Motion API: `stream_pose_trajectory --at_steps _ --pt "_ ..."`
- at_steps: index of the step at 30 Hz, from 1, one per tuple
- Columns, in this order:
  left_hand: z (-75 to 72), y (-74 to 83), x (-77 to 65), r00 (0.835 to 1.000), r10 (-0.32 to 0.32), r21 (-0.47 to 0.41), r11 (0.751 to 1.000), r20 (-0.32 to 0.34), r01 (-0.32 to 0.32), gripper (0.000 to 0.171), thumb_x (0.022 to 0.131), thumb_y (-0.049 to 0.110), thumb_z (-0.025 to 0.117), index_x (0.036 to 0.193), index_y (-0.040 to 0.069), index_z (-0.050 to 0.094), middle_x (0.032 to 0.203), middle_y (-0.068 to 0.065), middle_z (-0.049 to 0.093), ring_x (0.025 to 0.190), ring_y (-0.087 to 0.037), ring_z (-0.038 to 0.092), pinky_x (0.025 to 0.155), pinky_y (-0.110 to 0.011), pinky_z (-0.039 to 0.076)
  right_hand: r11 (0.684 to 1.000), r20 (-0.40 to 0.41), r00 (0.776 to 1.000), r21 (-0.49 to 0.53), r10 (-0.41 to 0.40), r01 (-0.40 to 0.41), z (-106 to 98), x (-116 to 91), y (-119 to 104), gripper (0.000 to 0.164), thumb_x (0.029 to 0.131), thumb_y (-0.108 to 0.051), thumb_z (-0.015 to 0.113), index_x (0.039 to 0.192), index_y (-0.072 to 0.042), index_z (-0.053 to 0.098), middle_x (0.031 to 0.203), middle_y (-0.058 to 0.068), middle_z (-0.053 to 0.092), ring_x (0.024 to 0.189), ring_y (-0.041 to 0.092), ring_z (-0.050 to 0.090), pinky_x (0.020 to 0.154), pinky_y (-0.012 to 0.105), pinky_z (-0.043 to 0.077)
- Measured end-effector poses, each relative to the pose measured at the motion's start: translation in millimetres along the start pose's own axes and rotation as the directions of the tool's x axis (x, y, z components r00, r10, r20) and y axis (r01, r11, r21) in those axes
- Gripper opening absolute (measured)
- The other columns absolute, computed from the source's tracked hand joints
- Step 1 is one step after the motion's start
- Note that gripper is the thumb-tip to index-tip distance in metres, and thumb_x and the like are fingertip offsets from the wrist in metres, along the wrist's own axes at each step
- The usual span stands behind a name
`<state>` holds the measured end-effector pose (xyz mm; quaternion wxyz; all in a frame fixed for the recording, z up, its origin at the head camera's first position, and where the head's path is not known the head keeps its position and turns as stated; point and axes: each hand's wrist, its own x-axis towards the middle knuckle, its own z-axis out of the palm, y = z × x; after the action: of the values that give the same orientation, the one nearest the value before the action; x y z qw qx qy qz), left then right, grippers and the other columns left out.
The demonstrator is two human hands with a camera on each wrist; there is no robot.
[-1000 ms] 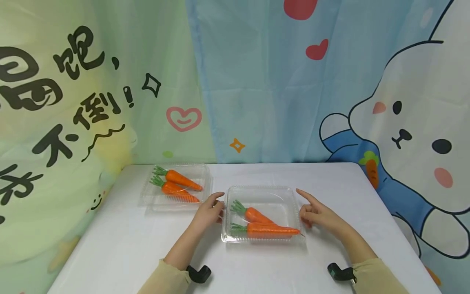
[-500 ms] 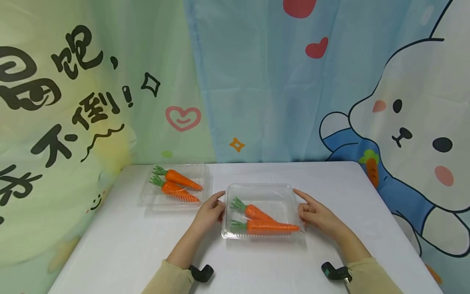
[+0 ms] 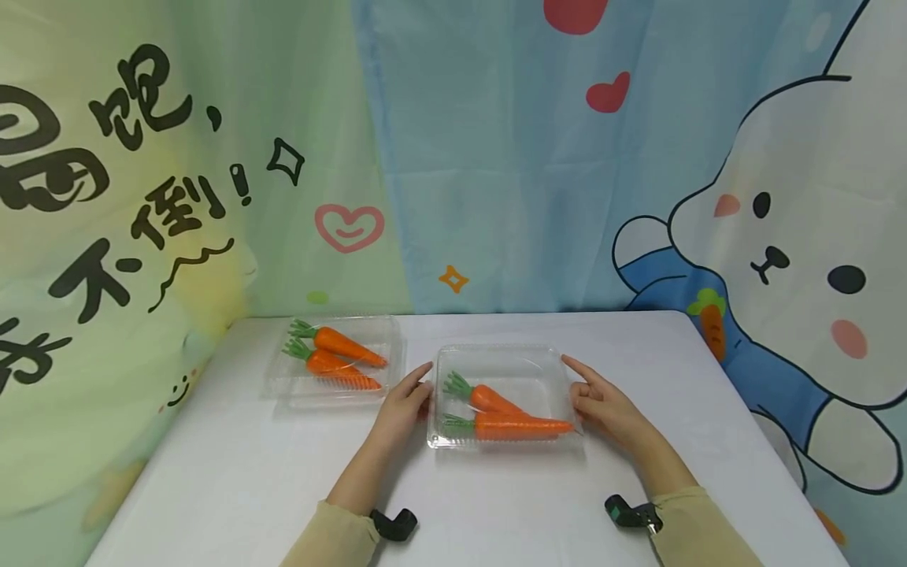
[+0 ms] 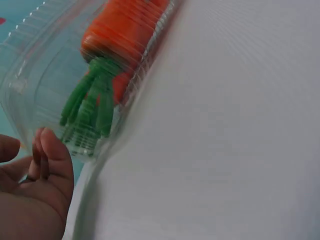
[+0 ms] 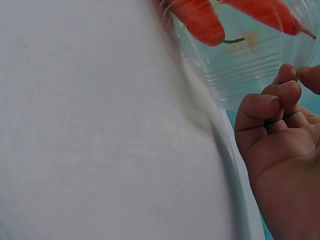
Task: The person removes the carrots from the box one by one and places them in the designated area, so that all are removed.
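The two hands stand well apart, one at each end of a clear plastic near box; the left hand grips its left side and the right hand its right side; each index finger lies extended along the side, the other visible fingers curled against the box; the exact thumb contact is partly hidden. The near box is at about the middle of the white desk; whether its base touches the surface cannot be told.

Inside it are two carrots: a rear carrot, slanting, and a front carrot, nearly level along the front wall; both green tops point left and both tips right; the two touch or overlap near the tips. The left wrist view shows green leaves against the ribbed wall; the right wrist view shows the tapered tips.

A far box, also clear, lies at the rear left; it contains two further carrots, tops to the left.

Beige sleeves cover the forearms; a black device sits at each wrist; behind hangs a green and blue curtain bearing black lettering, hearts and a white rabbit.
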<state>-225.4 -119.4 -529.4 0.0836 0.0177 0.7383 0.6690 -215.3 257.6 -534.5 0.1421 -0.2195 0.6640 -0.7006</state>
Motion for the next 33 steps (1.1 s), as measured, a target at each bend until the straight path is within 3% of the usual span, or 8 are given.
stream_pose_trajectory --at_steps 7,12,15,19,22,24,27,33 --pt "-3.6 -5.0 -2.3 0.994 -0.042 -0.191 0.980 0.105 0.061 0.061 0.094 0.002 0.049 0.152 0.016 0.038 0.106 -0.004 0.052 0.086 -0.011 0.055 0.078 -0.024 0.050 0.990 -0.014 1.000 0.136 0.022 -0.020 3.2 -3.0 2.7 0.069 0.102 -0.001 0.043 0.158 -0.009 0.004 0.083 -0.008 0.057 0.071 0.004 0.053 0.067 0.018 0.049" --pt "-10.8 -7.5 -5.9 0.974 -0.042 -0.265 0.959 0.222 0.101 0.068 0.092 -0.001 0.051 0.154 0.016 0.027 0.109 -0.002 0.048 0.084 -0.011 0.055 0.078 -0.024 0.050 0.986 0.017 0.998 0.155 0.066 -0.068 2.0 -7.9 4.8 0.074 0.101 0.000 0.041 0.159 -0.017 -0.001 0.086 -0.006 0.057 0.072 0.006 0.056 0.070 0.021 0.050" --pt "-16.6 -10.4 -7.5 0.943 -0.052 -0.316 0.935 0.328 0.161 0.070 0.093 -0.001 0.051 0.155 0.018 0.023 0.107 -0.001 0.050 0.085 -0.012 0.057 0.078 -0.028 0.051 0.987 0.033 0.997 0.140 0.069 -0.073 0.2 -11.7 5.3 0.075 0.101 0.000 0.041 0.159 -0.023 0.000 0.085 -0.007 0.056 0.070 0.006 0.057 0.071 0.022 0.050" --pt "-24.5 -13.9 -10.6 0.877 -0.056 -0.334 0.912 0.477 0.240 0.075 0.094 -0.002 0.049 0.157 0.024 0.016 0.101 0.001 0.055 0.083 -0.016 0.060 0.077 -0.033 0.053 0.986 0.093 0.995 0.164 0.020 -0.035 -1.1 -16.6 5.0 0.078 0.099 0.004 0.038 0.159 -0.021 -0.006 0.086 -0.005 0.056 0.073 0.006 0.056 0.071 0.022 0.049" --pt "-28.1 -14.9 -12.2 0.837 -0.034 -0.332 0.908 0.546 0.254 0.080 0.095 -0.002 0.049 0.158 0.030 0.012 0.099 0.001 0.059 0.083 -0.016 0.060 0.077 -0.034 0.054 0.984 0.130 0.992 0.179 -0.006 -0.017 -0.8 -18.3 4.9 0.079 0.098 0.007 0.036 0.158 -0.017 -0.010 0.089 -0.004 0.058 0.078 0.006 0.057 0.071 0.022 0.049" --pt "-29.1 -15.0 -12.9 0.823 -0.019 -0.335 0.908 0.568 0.252 0.083 0.095 -0.002 0.050 0.158 0.034 0.010 0.100 0.001 0.061 0.084 -0.016 0.061 0.078 -0.034 0.054 0.984 0.132 0.991 0.175 0.005 -0.028 0.1 -18.9 4.7 0.080 0.098 0.006 0.037 0.158 -0.019 -0.009 0.091 -0.004 0.059 0.080 0.005 0.057 0.072 0.021 0.049" --pt "-29.5 -15.3 -13.3 0.818 -0.011 -0.334 0.910 0.575 0.247 0.086 0.095 -0.004 0.050 0.157 0.039 0.009 0.101 0.000 0.062 0.085 -0.016 0.062 0.079 -0.034 0.054 0.984 0.129 0.991 0.173 0.025 -0.047 1.9 -19.6 5.7 0.080 0.098 0.005 0.038 0.159 -0.022 -0.007 0.092 -0.004 0.059 0.082 0.006 0.057 0.073 0.021 0.049" --pt "-30.0 -14.0 -15.4 0.828 0.018 -0.339 0.917 0.561 0.210 0.088 0.094 -0.006 0.051 0.157 0.040 0.009 0.099 0.002 0.059 0.087 -0.013 0.059 0.080 -0.031 0.053 0.975 0.124 0.992 0.213 0.032 -0.058 5.8 -20.5 10.3 0.078 0.099 0.005 0.039 0.159 -0.022 -0.002 0.092 -0.006 0.060 0.082 0.006 0.058 0.073 0.021 0.050"
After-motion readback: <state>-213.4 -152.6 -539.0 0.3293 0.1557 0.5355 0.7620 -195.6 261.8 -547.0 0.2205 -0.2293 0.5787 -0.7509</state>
